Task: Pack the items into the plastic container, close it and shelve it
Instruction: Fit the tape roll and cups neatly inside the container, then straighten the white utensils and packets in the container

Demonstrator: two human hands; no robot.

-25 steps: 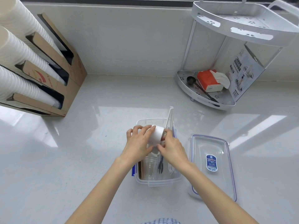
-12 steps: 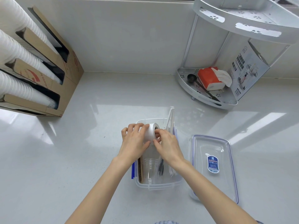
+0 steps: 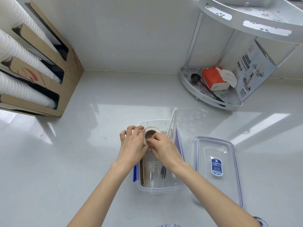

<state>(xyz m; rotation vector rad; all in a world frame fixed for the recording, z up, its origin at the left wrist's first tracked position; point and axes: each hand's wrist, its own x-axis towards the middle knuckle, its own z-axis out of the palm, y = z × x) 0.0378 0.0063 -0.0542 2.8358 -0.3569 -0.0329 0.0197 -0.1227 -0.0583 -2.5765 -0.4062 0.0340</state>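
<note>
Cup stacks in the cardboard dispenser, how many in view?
3. Top stack, middle stack and bottom stack, each sticking out of its own slot in the cardboard dispenser at far left. More could sit outside the frame.

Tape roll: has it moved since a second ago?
Yes. The tape roll, held by both hands, has turned so its core now faces the camera, and it sits nearer the container's far left corner.

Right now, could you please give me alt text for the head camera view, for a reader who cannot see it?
Two bare hands, left hand and right hand, hold a white tape roll over an open clear plastic container on a white counter. Its lid lies just to the right; a corner rack stands behind.
</note>
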